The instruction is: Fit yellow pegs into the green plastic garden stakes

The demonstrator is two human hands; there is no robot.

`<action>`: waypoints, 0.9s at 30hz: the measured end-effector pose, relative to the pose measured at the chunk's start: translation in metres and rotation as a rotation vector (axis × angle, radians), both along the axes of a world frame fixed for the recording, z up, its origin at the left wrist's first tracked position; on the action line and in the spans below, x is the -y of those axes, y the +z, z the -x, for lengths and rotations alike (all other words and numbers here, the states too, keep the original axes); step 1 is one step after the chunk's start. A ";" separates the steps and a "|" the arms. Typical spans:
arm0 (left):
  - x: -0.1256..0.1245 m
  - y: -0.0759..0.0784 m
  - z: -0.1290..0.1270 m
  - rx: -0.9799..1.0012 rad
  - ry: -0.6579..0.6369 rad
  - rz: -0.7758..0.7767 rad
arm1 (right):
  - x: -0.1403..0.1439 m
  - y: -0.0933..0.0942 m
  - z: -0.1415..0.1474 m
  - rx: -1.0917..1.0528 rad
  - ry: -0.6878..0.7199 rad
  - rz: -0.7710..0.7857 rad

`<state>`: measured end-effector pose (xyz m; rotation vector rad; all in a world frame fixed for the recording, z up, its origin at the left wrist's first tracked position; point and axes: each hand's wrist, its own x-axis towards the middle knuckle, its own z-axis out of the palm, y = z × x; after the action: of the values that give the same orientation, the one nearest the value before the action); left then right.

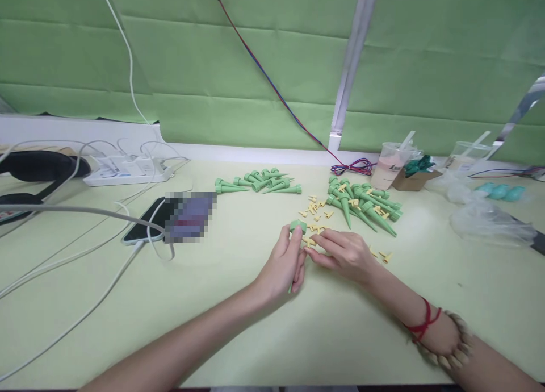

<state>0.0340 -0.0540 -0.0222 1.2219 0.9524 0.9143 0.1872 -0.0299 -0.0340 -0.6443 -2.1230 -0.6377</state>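
Observation:
My left hand [286, 261] is wrapped round a green plastic spike [298, 226], its wide cap up and its thin tip showing below my fingers. Close by on the right, my right hand [343, 253] pinches a small yellow plastic fitting [309, 242] beside the spike. Whether the two parts touch is hard to see. Beyond my hands lies a scatter of loose yellow fittings [315, 205]. To the right is a heap of green spikes [361, 201], some with yellow fittings on them. Another group of green spikes [259, 180] lies further back, left of the heap.
At left are a phone [147, 221] on a charging cable, a white power strip [128, 169] and tangled white cables. Along the back right stand a drink cup [388, 165], a small cardboard box [411, 179] and a clear plastic bag [489, 224]. A coiled wire [353, 166] lies against the wall.

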 end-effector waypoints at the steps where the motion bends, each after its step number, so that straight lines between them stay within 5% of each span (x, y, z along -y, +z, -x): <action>1: 0.000 0.000 0.000 0.002 -0.005 -0.004 | 0.001 -0.001 0.002 -0.030 0.006 0.077; 10: -0.005 -0.002 0.003 0.044 -0.041 0.007 | 0.014 0.007 0.016 -0.467 0.051 1.051; 15: -0.004 -0.002 0.001 0.064 -0.025 -0.057 | 0.017 0.011 0.022 -0.832 0.243 1.651; 17: -0.003 -0.001 0.000 0.082 -0.014 -0.093 | 0.019 0.014 0.024 -0.959 0.318 1.781; 20: -0.002 -0.001 0.000 0.097 -0.005 -0.103 | 0.021 0.016 0.024 -0.909 0.273 1.695; 24: -0.002 0.000 0.000 0.105 0.014 -0.045 | 0.019 0.013 0.017 -0.695 0.046 1.188; 27: -0.002 0.000 0.001 0.119 0.017 -0.006 | 0.016 0.011 0.012 -0.586 0.016 0.995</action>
<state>0.0330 -0.0517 -0.0217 1.1523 0.8664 0.9926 0.1750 -0.0463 -0.0230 -1.1549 -1.7610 0.6357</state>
